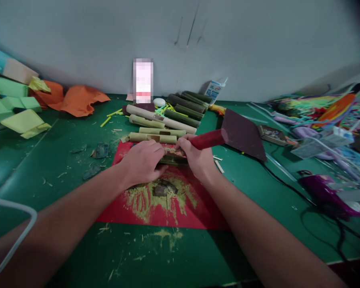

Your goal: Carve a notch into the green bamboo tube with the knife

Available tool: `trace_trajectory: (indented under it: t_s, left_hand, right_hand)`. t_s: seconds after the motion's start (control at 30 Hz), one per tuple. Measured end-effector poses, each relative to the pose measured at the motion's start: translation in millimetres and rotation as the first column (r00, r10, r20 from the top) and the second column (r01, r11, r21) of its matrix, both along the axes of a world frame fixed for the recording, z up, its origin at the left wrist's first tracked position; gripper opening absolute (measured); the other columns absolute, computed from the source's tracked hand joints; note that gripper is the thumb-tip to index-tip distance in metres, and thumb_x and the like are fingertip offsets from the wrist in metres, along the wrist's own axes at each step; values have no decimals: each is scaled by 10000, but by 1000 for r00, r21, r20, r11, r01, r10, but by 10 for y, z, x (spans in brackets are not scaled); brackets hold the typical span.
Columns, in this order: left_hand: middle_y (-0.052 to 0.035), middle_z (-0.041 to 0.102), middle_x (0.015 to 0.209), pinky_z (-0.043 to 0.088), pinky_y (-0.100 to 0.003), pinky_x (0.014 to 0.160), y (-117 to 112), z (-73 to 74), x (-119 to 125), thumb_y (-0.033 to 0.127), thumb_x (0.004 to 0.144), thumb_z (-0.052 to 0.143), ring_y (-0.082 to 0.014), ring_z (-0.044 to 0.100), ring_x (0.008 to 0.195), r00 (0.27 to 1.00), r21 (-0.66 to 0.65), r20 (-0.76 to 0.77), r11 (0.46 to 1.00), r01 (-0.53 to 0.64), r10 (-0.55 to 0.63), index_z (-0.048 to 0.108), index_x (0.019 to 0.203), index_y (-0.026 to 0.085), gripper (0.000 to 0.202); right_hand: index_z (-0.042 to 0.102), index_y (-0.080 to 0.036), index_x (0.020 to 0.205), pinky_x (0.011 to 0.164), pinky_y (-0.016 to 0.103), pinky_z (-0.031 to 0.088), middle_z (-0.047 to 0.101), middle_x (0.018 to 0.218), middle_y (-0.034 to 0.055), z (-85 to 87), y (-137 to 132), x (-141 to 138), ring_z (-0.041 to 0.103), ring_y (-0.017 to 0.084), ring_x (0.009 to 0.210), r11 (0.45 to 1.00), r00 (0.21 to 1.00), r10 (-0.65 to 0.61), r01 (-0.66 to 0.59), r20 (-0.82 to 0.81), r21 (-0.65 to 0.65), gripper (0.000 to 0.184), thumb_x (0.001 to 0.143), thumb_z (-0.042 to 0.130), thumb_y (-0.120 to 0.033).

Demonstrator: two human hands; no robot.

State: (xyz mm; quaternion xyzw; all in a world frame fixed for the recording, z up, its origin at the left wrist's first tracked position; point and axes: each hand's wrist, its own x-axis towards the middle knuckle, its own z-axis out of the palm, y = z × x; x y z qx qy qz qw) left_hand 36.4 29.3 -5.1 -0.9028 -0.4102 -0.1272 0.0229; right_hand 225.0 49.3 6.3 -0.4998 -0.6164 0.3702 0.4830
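At the centre of the frame, a short bamboo piece (172,157) lies on the red mat (195,212), pinned under my left hand (142,162), whose fingers curl down over it. My right hand (198,159), touching its right end, is closed round the red handle of a cleaver (243,134), blade pointing upper right. Pale shavings (142,200) lie just below; more bamboo tubes (162,130) lie just above on the green surface (63,176).
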Motion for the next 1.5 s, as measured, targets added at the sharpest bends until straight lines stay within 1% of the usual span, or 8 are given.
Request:
trace_trajectory:
  t_s: [0.13,0.33,0.53,0.67,0.87,1.17,1.3,1.5]
  left_hand:
    - [-149,721,1049,500,-437,866,14,0,-10,374,972,551,-311,636,1003,1000,-45,-4,999,-18,18,692,1071,111,314]
    - [-147,720,1065,486,-425,862,26,2,-20,333,937,633,-302,635,1000,998,15,-15,998,57,-57,682,1089,105,279]
    - [-148,714,1132,491,-435,888,36,-35,-30,361,955,614,-306,627,1029,999,19,-13,998,52,-52,678,1126,113,309]
    - [-152,703,1105,500,-441,882,22,-27,-15,370,961,607,-308,616,1010,998,20,-36,999,49,-48,678,1095,96,313]
    - [-132,695,1101,496,-419,871,4,-24,3,353,958,624,-297,602,1009,999,47,-20,998,42,-41,662,1096,117,275]
    - [-126,695,1071,498,-405,854,-6,-3,40,357,946,644,-294,612,1008,1000,33,-7,999,18,-18,668,1102,103,299]
    - [-127,702,1012,491,-415,832,-31,24,68,408,994,546,-287,615,956,1000,14,9,1000,-17,17,682,1006,116,322]
    - [-138,706,1043,491,-421,851,-16,-24,37,367,994,531,-290,613,969,999,50,9,998,41,-42,681,1033,110,300]
  right_hand:
    - [525,-221,542,569,300,318,460,540,-38,37,-31,-8,395,117,571,1000,1000,13,-14,25,10,350,780,670,-433]
    - [565,-217,593,592,306,355,513,583,-25,31,-51,-13,452,125,590,999,999,27,-26,34,-23,285,800,631,-401]
    - [560,-216,608,597,310,369,522,590,-15,3,-88,-20,461,132,596,998,996,55,-56,71,10,382,840,621,-513]
    - [498,-226,579,583,307,344,489,574,-24,12,-85,-28,438,124,583,996,984,76,-82,163,30,359,836,578,-464]
    - [409,-244,553,554,301,317,435,549,-41,18,-43,-35,393,114,565,999,991,33,-32,132,-13,233,719,541,-340]
    - [410,-244,562,560,300,324,448,567,-40,18,-30,-78,403,116,579,999,989,40,-35,144,-36,207,709,535,-321]
    - [414,-244,563,564,303,325,453,563,-35,17,-34,-75,409,121,587,999,991,19,-14,130,-36,201,697,540,-326]
    - [419,-243,552,555,302,324,457,558,-31,25,-48,-59,405,117,570,999,993,34,-33,111,-17,241,713,542,-372]
